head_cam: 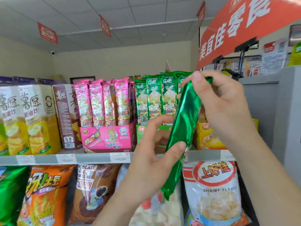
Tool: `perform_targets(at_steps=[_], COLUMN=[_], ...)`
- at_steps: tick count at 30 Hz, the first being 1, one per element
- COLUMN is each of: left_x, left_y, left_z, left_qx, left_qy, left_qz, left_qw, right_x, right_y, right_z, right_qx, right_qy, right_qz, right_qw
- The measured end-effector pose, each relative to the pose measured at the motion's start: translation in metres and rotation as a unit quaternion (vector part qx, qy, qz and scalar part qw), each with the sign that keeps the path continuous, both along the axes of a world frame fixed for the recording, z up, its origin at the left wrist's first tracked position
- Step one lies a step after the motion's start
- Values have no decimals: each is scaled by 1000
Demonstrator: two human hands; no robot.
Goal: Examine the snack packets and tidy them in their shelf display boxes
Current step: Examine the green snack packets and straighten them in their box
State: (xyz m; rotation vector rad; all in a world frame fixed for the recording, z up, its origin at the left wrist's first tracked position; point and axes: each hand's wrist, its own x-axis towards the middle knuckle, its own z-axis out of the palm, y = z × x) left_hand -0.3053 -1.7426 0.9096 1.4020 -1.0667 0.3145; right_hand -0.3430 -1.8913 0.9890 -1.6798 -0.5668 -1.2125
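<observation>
Packet: you hold one green packet [182, 128] in mid-air before the upper shelf, in front of the green display box [141, 132].
Long axis: steep, close to upright; the top end leans up and to the right, the bottom end points down and to the left, over the bags on the lower shelf.
Face toward you: plain glossy green foil, no print, crinkled, with crimped ends; a slim, long, flattened tube.
Right hand [216, 98]: your thumb and fingers pinch the top end.
Left hand [151, 160]: your thumb presses on the lower part and clamps it; the forefinger is raised beside the packet's edge.
Green display box: card, holds a row of printed green packets [153, 98] standing upright.
Pink display box [107, 137]: card, just to its left, with pink packets [97, 103] upright in it.
Shelf edge [91, 158]: grey strip with paper price tags.
Lower shelf: a clear-windowed shrimp flakes bag [215, 193] sits behind the packet's bottom end.
</observation>
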Motion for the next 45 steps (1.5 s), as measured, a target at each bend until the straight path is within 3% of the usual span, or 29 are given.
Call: perform_targets(at_steps=[2,4,7,11,14,16,18,21,24,28,33,36,39,45], left_x=[9,18,35,59,82,101,116,138,159,176,195,200,201,205], left_y=[8,15,25,42,55,58,56,45,35,29,37,37,32,26], left_z=[17,34,63,109,146,170,190,209,217,218,220,222,225,223], left_qx=[-27,-27,8,42,71,166,300,462,539,594,514,508,526,544], left_qy=[-12,-14,-12,-109,-159,-189,-232,-273,-252,-263,-317,-288,-274,-262], left_qz=[-6,-26,-48,-18,74,160,211,230,209,197,206,186,166,121], left_qw=[1000,999,999,993,982,954,901,812,776,735,770,790,788,788], right_x=[3,8,17,29,35,38,43,53,74,108,141,153,160,154], right_y=[2,4,15,22,21,17,13,12,18,23,28,32,37,43], right_z=[14,27,52,87,116,135,153,174,184,183,179,175,169,153], right_qx=[-27,-57,-75,-51,-35,-12,6,3,-8,-37,-107,-150,-206,-251], right_qy=[76,95,32,-39,-98,-122,-153,-204,-219,-169,-81,-13,70,317], right_qz=[98,126,82,22,-58,-94,-151,-242,-297,-342,-406,-436,-462,-382], right_qw=[992,986,993,998,993,988,977,949,929,923,904,887,860,831])
